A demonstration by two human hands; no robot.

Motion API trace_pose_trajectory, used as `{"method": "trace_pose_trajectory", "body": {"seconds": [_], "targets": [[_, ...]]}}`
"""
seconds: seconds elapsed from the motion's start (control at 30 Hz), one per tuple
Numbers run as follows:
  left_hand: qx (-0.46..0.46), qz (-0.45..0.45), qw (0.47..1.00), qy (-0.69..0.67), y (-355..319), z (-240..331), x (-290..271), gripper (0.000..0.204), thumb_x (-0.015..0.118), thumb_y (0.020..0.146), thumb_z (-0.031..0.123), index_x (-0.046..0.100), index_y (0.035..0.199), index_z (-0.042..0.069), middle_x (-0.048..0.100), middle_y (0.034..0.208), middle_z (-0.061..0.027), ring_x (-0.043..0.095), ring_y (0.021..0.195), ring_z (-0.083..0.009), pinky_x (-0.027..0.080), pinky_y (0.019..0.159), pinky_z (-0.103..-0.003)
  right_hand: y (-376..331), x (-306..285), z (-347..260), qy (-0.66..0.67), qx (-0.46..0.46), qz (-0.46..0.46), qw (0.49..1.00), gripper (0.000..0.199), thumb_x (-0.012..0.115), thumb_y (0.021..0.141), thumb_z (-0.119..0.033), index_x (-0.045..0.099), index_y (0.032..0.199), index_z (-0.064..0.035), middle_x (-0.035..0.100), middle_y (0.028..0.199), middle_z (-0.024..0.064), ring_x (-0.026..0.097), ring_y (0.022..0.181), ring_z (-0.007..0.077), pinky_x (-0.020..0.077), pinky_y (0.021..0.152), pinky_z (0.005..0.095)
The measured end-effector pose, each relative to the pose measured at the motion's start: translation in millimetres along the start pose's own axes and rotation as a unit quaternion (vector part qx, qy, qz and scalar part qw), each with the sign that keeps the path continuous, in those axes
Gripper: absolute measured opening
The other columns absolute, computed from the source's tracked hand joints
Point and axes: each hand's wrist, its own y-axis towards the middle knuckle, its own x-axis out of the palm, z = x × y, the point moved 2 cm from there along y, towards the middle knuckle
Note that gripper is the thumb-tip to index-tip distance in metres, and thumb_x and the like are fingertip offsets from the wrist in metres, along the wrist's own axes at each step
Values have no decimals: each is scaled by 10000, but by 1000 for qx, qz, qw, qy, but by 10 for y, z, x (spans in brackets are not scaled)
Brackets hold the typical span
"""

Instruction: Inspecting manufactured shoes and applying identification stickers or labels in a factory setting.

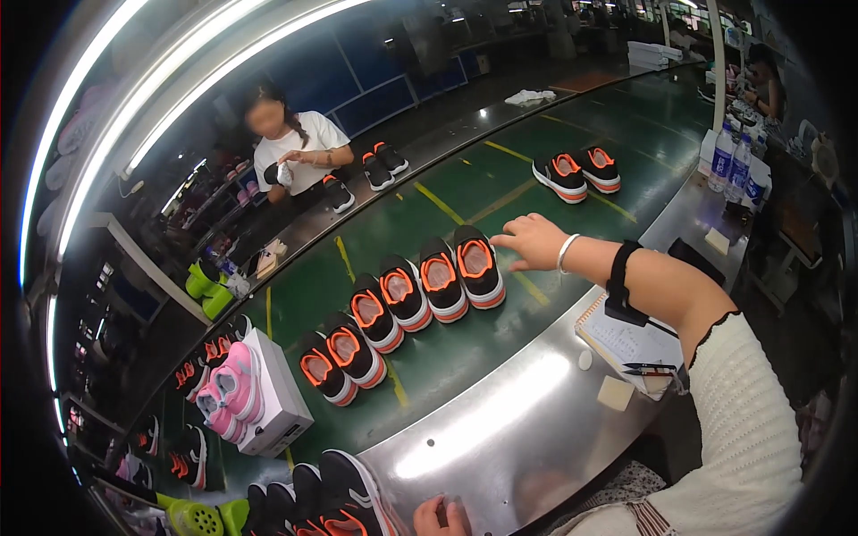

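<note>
My right hand point(534, 243) reaches over the green belt point(572, 246), fingers stretched out and apart, holding nothing. Its fingertips are right beside the last black sneaker point(480, 268) of a row; whether they touch it, I cannot tell. The row has several black sneakers with orange collars and orange-striped soles, such as one middle sneaker point(405, 292). At the lower edge, my left hand point(441, 518) is partly cut off, over the metal ledge point(500, 415). Its fingers are loosely bent with a gap between them, and nothing shows in them. More black sneakers point(335, 491) lie to its left.
Pink sneakers point(234, 389) rest on a white shoebox point(279, 393). Further along the belt stands another black pair point(561, 177). A notebook point(626, 344) with pens lies under my right forearm; bottles point(728, 161) stand far right. Across the belt, a co-worker point(299, 147) handles a shoe.
</note>
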Motion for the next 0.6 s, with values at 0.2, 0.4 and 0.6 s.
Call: {"method": "trace_pose_trajectory", "body": {"seconds": [0.2,0.4,0.6], "targets": [[-5,-23,1000,-19,45,-14,-115,197,628,775,125,617,924,-3,565,910,-174,550,821,-334,453,745,-390,703,516,-876,131,165,-239,948,744,622,680,-613,401,1311,-287,550,1199,98,480,1136,316,222,968,626],[6,-22,1000,-13,31,-29,-224,223,620,786,145,617,954,-1,574,933,-189,550,844,-351,444,771,-407,533,524,-1045,89,219,-108,966,586,527,707,-662,623,993,-160,645,924,77,594,920,274,324,856,561],[23,-13,999,-21,-19,-112,-313,217,602,801,148,616,953,-6,593,908,-188,555,842,-357,445,769,-407,-107,-126,-1272,134,163,-243,947,666,484,719,-705,633,1016,-128,623,947,163,588,926,317,351,813,542]]}}
